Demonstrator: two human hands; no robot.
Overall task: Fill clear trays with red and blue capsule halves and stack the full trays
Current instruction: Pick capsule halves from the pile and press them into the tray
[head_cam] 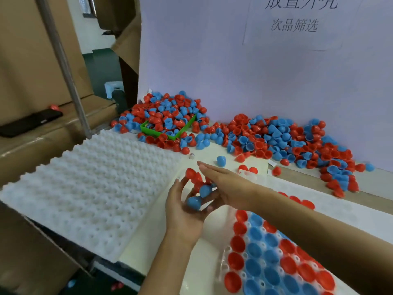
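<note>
My left hand [182, 211] is cupped palm up and holds several red and blue capsule halves [200, 192] in its curled fingers. My right hand [225, 184] lies just above them with straight fingers pointing left, its palm over the halves. Below the hands, at the lower right, a clear tray [225, 260] is partly filled with red and blue halves set in its cells. A stack of white dimpled trays [95, 188] lies to the left. Loose halves are heaped along the back wall [297, 141].
A green bin [146, 128] sits buried in the left heap of halves. A few stray halves [221, 160] lie on the table behind my hands. Cardboard boxes [27, 60] and a metal pole [70, 81] stand at the left; a black phone [29, 122] lies there.
</note>
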